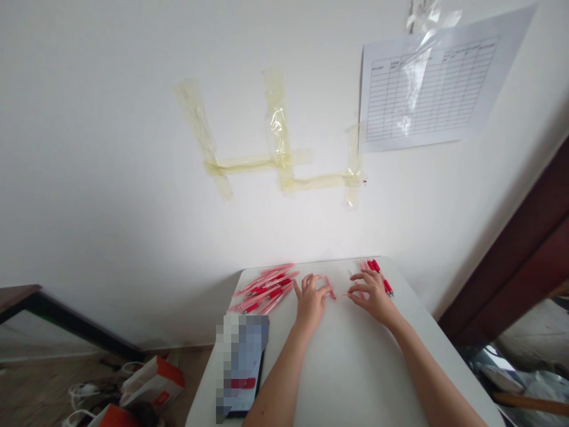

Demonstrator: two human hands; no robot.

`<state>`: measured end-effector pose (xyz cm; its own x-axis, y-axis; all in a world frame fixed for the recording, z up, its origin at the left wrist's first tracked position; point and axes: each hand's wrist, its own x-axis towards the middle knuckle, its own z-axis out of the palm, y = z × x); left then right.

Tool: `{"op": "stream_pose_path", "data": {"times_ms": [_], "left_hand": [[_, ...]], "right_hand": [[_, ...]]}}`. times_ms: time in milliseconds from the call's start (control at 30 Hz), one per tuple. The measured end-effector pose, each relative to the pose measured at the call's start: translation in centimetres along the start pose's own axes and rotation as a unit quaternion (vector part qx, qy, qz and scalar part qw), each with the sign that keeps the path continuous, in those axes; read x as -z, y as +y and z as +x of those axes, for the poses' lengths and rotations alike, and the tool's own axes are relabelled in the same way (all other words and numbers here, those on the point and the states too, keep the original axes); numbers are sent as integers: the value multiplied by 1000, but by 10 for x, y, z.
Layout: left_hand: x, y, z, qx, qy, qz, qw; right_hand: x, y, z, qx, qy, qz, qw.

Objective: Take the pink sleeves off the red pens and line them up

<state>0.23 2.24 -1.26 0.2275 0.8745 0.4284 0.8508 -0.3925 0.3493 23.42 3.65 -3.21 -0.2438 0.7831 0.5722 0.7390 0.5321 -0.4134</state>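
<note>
On a small white table [355, 367] against the wall, my left hand [311, 299] pinches a pink pen barrel [329, 288] between thumb and fingers. My right hand [372, 293] pinches a thin red part [347, 294] pointed toward that barrel; the two hands are a few centimetres apart. A pile of several red and pink pens [265, 289] lies left of my left hand. A smaller bunch of red pens [377, 271] lies behind my right hand, partly hidden by its fingers.
A phone or tablet [242, 367] lies at the table's left front edge. A printed table sheet [433, 86] and strips of yellowed tape [278, 148] hang on the wall. Paper bags [151, 385] lie on the floor at left; a dark wooden door frame [520, 267] stands right.
</note>
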Motion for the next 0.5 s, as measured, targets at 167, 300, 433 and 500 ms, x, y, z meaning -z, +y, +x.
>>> {"op": "stream_pose_path", "data": {"times_ms": [167,300,433,500], "left_hand": [[-5,-6,0,-4,-16,31,999],[-6,-7,1,-1,-18,37,999],[-4,-7,3,4,-14,25,1000],[-4,-6,3,6,-14,15,1000]], "right_hand": [[2,6,1,-5,7,-3,1000],[2,5,1,-8,9,-8,1000],[2,2,1,-9,4,-18,1000],[2,1,0,-5,4,-23,1000]]}}
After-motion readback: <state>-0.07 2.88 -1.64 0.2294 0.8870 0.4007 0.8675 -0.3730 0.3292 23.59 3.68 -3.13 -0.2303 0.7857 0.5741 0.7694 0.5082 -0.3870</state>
